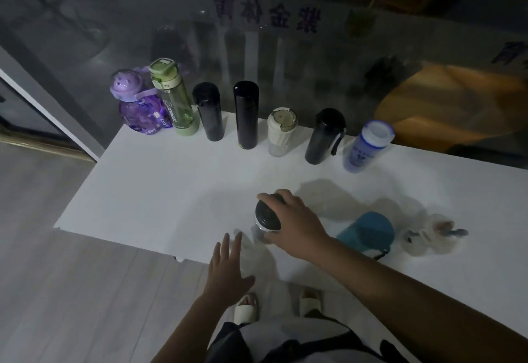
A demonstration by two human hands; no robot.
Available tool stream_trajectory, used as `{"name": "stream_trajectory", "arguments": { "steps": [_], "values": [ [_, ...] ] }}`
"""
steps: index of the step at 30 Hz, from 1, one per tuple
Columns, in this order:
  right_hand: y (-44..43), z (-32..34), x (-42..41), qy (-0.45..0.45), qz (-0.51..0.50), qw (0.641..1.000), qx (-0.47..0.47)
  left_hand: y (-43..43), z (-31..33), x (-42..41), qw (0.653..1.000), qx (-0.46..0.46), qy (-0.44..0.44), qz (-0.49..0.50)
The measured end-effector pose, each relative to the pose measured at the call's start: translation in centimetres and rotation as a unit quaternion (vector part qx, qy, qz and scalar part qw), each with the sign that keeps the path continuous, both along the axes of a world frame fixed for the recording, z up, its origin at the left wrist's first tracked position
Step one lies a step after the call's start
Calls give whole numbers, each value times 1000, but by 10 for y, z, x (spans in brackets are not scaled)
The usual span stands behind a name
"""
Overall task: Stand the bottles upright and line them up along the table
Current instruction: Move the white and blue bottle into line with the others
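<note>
Several bottles stand upright in a row along the far edge of the white table (160, 179): a purple one (137, 105), a green one (174, 99), two black flasks (210, 111) (246, 114), a small cream-lidded one (280, 132), a black one with a strap (324, 136) and a blue-and-white one (365, 148). My right hand (291, 221) grips the black lid of a clear bottle (265, 215) near the front edge. My left hand (228, 271) hovers open just left of it. A teal-lidded bottle (368, 229) and a clear bottle (431, 234) lie to the right.
A glass wall with purple lettering (268, 16) rises right behind the row. The table's front edge runs diagonally from the left corner (57, 227). Grey plank floor (71, 291) lies to the left, with my slippered feet (247, 308) below the edge.
</note>
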State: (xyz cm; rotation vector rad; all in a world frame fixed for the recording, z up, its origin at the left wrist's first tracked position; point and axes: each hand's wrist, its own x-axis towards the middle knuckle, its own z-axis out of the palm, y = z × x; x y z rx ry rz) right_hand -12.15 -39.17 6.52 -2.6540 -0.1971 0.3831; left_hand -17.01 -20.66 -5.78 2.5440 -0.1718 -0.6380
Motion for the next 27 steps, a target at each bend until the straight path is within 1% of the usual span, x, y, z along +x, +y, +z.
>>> {"name": "stream_trajectory", "arguments": {
  "steps": [3,5,7,9,13,16,20,23,27],
  "values": [
    [-5,4,3,8,-60,997,41,1,-1,3,1000,2,16,-19],
    [-15,10,3,8,-124,989,85,1,-3,8,999,-1,23,-29],
    [-30,22,2,-1,-167,979,114,-4,-1,13,999,-23,27,-34],
    [-49,36,2,-12,-191,975,116,-12,0,18,997,-48,40,-35],
    [-95,63,-1,-41,-238,964,116,-35,4,29,995,-48,55,-72],
    [-141,79,-3,-72,-267,954,117,-61,20,41,989,-84,77,-93],
    [-211,85,0,-89,-311,940,110,-107,57,53,976,-145,92,-132],
    [-261,83,4,-92,-320,939,87,-140,87,55,964,-194,119,-138],
    [-319,71,19,-68,-297,950,69,-174,106,51,958,-216,129,-139]
  ]
}}
